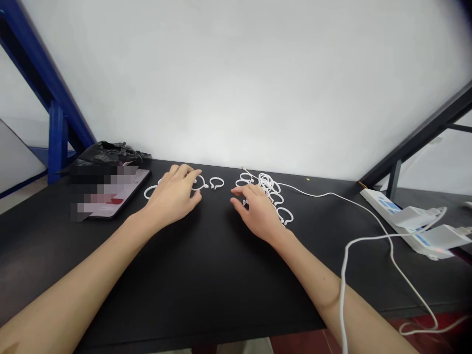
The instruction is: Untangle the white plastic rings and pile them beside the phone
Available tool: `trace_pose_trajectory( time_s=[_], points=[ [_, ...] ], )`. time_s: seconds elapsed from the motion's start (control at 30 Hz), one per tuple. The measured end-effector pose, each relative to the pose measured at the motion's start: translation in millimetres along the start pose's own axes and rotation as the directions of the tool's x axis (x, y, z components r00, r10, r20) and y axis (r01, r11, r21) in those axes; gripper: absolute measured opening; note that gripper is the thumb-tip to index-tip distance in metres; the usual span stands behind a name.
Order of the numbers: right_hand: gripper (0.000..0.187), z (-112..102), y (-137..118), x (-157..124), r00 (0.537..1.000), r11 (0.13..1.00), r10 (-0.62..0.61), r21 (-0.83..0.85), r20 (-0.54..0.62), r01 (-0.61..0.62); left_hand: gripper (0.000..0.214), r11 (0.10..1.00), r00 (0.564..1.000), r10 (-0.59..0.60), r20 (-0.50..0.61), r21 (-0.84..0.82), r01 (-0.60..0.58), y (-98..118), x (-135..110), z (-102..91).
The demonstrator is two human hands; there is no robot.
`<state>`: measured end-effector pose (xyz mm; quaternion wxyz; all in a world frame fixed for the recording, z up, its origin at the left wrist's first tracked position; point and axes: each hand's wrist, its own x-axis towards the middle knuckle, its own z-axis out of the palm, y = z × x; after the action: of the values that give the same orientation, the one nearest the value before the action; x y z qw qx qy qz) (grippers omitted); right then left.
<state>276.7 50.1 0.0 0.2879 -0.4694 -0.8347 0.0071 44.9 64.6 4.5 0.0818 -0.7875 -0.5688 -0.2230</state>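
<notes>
My left hand (175, 194) lies palm down over several white open plastic rings at the left, its thumb held apart from the fingers. A ring (151, 192) shows left of that hand, and another ring (199, 183) lies partly behind its fingertips. A single C-shaped ring (217, 183) with small knobs at its ends rests between the hands. My right hand (258, 209) hovers at the edge of a group of similar white rings (285, 215), thumb and fingers spread. Nothing shows in either grasp, though the palms are hidden.
A phone (127, 199), partly pixelated, lies on the black table (191, 295) at the left, before a black plastic bag (106, 153). A coiled white cable (267, 182) runs right toward a power strip (383, 204) with chargers. Another white cable (344, 275) crosses my right forearm.
</notes>
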Motion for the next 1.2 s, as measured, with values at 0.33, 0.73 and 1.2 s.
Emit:
trace_pose_trajectory(
  time_s=[0.33,0.73,1.2],
  points=[
    [0.055,29,-11,48,0.916,0.893,-0.199,-0.321,0.348,0.316,0.045,0.992,0.992,-0.043,-0.122,-0.119,0.029,-43,-21,-7.4],
    [0.015,8,-7,10,0.978,0.98,-0.191,0.077,0.078,0.185,0.042,0.996,0.996,0.013,-0.089,0.084,-0.005,-30,-31,5.1],
    [0.015,-3,-18,-5,0.998,0.933,-0.024,0.356,-0.058,0.043,0.051,0.989,0.993,-0.059,-0.105,0.129,0.072,-16,-14,24.8]
  ],
)
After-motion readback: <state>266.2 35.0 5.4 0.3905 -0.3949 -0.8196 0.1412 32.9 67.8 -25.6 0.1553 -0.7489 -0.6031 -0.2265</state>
